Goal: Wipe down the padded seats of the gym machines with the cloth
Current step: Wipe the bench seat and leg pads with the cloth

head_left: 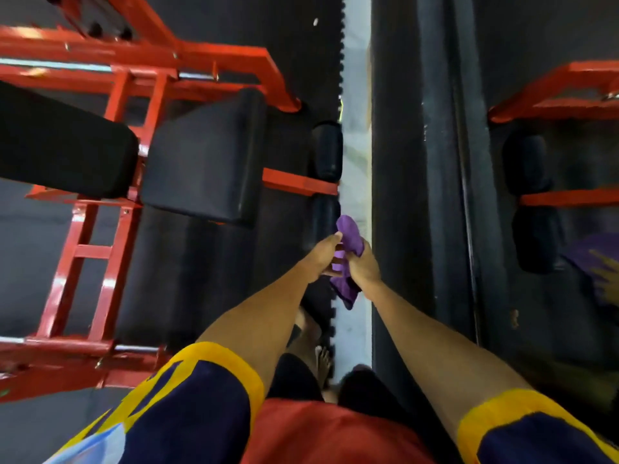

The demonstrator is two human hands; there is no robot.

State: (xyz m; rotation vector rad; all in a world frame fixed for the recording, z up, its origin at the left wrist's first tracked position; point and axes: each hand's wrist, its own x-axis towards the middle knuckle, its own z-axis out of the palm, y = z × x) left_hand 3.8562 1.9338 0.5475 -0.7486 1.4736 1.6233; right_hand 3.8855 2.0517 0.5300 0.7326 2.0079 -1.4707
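Note:
A bunched purple cloth [348,234] is held in front of me by both hands, above the floor. My right hand [363,266] grips its middle, fingers curled round it. My left hand [321,254] pinches the cloth from the left side. A black padded seat [204,155] on a red machine frame [110,229] lies to the left of my hands, apart from them. A longer black back pad [60,145] adjoins it further left. Black foam rollers [326,152] sit at the seat's right end, close to the cloth.
A mirror wall [435,162] on the right reflects the red frame, rollers and the purple cloth. A pale strip [356,128] runs along the mirror's foot beside black floor mats [301,45]. My bare foot [323,363] stands on the mat edge below.

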